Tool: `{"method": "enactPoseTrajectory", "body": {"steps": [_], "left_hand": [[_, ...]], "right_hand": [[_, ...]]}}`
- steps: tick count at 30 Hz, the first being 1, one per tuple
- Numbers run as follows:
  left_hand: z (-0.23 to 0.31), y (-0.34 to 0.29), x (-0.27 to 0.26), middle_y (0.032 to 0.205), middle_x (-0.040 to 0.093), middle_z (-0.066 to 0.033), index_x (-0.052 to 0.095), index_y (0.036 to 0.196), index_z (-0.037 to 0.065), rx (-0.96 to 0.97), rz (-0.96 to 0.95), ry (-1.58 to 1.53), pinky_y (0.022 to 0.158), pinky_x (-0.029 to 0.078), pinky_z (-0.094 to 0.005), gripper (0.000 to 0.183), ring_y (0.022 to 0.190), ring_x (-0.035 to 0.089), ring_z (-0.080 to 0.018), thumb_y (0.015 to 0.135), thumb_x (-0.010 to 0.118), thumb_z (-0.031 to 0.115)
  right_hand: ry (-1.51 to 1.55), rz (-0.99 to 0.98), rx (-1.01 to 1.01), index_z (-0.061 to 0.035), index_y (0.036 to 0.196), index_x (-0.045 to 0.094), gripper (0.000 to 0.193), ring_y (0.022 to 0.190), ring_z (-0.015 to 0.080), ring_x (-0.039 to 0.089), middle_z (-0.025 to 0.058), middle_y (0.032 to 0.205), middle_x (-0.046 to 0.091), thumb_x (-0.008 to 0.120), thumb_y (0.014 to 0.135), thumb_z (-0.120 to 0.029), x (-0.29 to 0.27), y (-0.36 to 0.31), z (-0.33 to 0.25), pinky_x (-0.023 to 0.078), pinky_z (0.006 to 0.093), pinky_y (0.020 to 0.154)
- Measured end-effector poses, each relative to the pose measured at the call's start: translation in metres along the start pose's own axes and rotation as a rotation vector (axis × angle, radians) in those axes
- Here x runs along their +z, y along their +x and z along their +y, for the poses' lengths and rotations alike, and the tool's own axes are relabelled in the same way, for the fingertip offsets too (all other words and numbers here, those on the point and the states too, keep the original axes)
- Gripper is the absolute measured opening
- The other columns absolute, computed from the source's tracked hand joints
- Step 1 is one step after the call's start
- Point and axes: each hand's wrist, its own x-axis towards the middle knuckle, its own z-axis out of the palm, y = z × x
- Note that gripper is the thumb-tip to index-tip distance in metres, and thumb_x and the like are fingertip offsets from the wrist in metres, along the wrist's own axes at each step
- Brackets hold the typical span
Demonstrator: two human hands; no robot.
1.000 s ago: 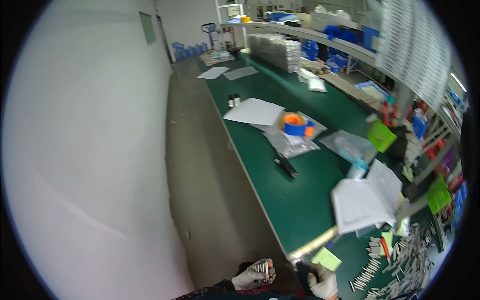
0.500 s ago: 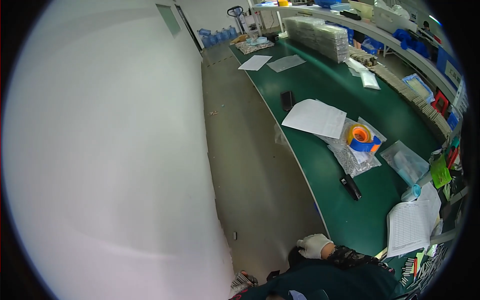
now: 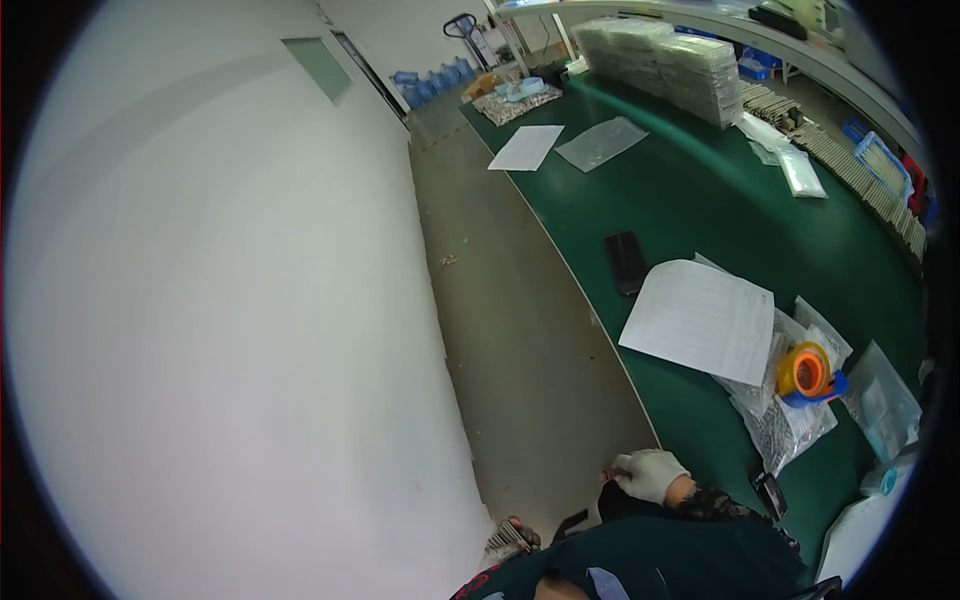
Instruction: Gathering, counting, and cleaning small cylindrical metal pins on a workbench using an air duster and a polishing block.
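Note:
At the lower edge, left of my body, part of my left hand (image 3: 526,533) shows, its fingers closed round a bundle of thin metal rods (image 3: 505,541). My right hand (image 3: 652,474), in a white glove that leaves the fingertips bare, is beside the near left edge of the green table (image 3: 700,440). Its fingers curl inward against something black (image 3: 622,503); I cannot make out what they hold, if anything. Near the right forearm a small black tool (image 3: 769,496) lies on the table.
On the table lie a paper sheet (image 3: 700,318), a black phone-like object (image 3: 626,263), plastic bags of small parts (image 3: 790,430), a tape roll (image 3: 804,371) and stacked clear trays (image 3: 690,75). A narrow floor aisle (image 3: 520,340) runs between the table and a white wall (image 3: 250,330).
The view has shifted forward along the aisle; things on the table now appear lower, larger and farther right. Both hands stay low near my body, the left one showing more.

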Motion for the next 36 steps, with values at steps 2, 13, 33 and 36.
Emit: {"method": "enactPoseTrajectory", "body": {"steps": [2, 13, 33, 36], "left_hand": [[0.023, 0.022, -0.017, 0.077, 0.051, -0.0055, 0.047, 0.109, 0.009, 0.014, -0.043, -0.020, 0.067, 0.048, -0.0347, 0.048, 0.073, 0.054, -0.0207, 0.070, 0.073, 0.000], [0.058, 0.205, -0.137, 0.080, 0.052, -0.0063, 0.047, 0.109, 0.010, 0.179, -0.304, -0.078, 0.068, 0.049, -0.0348, 0.047, 0.076, 0.055, -0.0213, 0.070, 0.073, 0.000], [0.127, 0.542, -0.304, 0.084, 0.055, -0.0078, 0.048, 0.108, 0.011, 0.358, -0.720, -0.144, 0.070, 0.050, -0.0351, 0.046, 0.081, 0.057, -0.0224, 0.071, 0.073, -0.001], [0.147, 0.578, -0.304, 0.085, 0.056, -0.0079, 0.048, 0.108, 0.011, 0.338, -0.752, -0.143, 0.071, 0.050, -0.0351, 0.046, 0.081, 0.057, -0.0225, 0.071, 0.072, -0.001]], "right_hand": [[0.056, -0.035, -0.145, -0.0095, 0.096, 0.061, 0.023, 0.088, 0.0303, 0.061, 0.0119, 0.088, 0.065, 0.053, 0.083, -0.027, -0.016, 0.037, -0.012, 0.048, 0.0424, 0.076], [0.111, 0.004, -0.179, -0.0081, 0.111, 0.056, 0.034, 0.092, 0.0311, 0.060, 0.0120, 0.095, 0.063, 0.054, 0.084, -0.028, -0.076, 0.232, -0.058, 0.048, 0.0416, 0.079], [0.118, 0.378, 0.287, -0.0012, 0.128, 0.041, 0.059, 0.099, 0.0326, 0.055, 0.0155, 0.109, 0.057, 0.062, 0.076, -0.021, -0.188, 0.511, -0.005, 0.046, 0.0406, 0.086], [0.038, 0.468, 0.295, -0.0017, 0.122, 0.045, 0.053, 0.093, 0.0313, 0.056, 0.0134, 0.101, 0.056, 0.061, 0.074, -0.018, -0.218, 0.561, 0.014, 0.047, 0.0412, 0.081]]}}
